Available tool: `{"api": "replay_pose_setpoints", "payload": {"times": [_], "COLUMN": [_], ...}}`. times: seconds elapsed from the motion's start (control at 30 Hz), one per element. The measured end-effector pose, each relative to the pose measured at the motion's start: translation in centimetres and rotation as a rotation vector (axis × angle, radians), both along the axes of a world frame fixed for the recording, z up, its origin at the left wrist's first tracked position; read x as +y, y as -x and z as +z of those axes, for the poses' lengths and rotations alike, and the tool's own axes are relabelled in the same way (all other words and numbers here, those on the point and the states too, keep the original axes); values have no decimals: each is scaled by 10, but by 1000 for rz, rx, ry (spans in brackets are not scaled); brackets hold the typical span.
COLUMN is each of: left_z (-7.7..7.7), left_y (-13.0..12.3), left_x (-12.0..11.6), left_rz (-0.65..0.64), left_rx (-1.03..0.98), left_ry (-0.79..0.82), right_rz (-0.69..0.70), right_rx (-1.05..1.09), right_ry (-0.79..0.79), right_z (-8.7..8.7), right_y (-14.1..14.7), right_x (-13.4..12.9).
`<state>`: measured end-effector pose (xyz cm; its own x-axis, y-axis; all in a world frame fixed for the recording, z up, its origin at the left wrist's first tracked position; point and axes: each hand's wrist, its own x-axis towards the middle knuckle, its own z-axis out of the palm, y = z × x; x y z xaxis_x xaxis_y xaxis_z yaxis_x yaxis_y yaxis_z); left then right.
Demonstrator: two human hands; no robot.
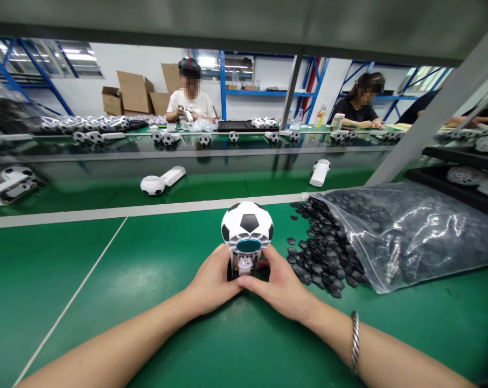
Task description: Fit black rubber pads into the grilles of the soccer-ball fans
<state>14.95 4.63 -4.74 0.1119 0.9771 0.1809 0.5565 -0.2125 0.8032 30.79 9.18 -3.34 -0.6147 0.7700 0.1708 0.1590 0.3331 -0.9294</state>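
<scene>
Between my two hands, just above the green bench, is a handheld device with a soccer-ball head (247, 218), white with black pentagons. Its head is up, a dark teal oval sits below it, and the open handle shows inner parts. My left hand (214, 277) is closed around the handle's left side. On the other side, my right hand (284, 283) grips the handle, its thumb across the lower front. The fingertips behind the handle are hidden. Right of my right hand lies a heap of small black pentagon pieces (322, 253), spilling from a clear plastic bag (413, 237).
Beyond the bench edge runs a green conveyor (228, 183) carrying similar white devices (153, 185). A slanted grey post (419, 113) and black trays (441, 178) stand at right. An overhead shelf (244, 27) spans the top. Co-workers (191, 102) sit across the line.
</scene>
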Motion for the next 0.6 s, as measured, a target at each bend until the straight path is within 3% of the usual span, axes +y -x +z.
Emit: {"api": "replay_pose_setpoints", "payload": {"times": [0.6], "left_z": [1], "left_y": [0], "left_x": [0], "left_rz": [8], "left_rx": [15], "left_ry": [6], "right_rz": [-2], "right_rx": [-4], "right_ry": [-26], "right_z": [1], "right_y": [1], "right_x": [-1]}}
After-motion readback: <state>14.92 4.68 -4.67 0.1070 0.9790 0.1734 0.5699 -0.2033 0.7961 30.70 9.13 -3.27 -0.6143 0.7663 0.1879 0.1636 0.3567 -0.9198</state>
